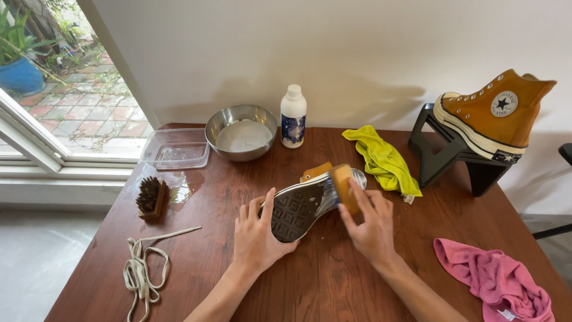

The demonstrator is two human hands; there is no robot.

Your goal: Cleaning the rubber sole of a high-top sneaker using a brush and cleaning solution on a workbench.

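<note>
On the tabletop [333, 280], the left hand [257, 235] grips the tipped sneaker [304, 203] by its heel, sole up, while the right hand [370, 223] pinches a brush [344, 186] against the sole's edge (mid-scrub, apparently); next, likely rotating the shoe.

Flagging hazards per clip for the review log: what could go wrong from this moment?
1. The left hand steadies the shoe only at the heel, sole up; pressure from the brush in the right hand might twist it loose.
2. The puddle beside the bristle brush could spread toward the laces.
3. A stray elbow might knock over the white bottle.
</note>
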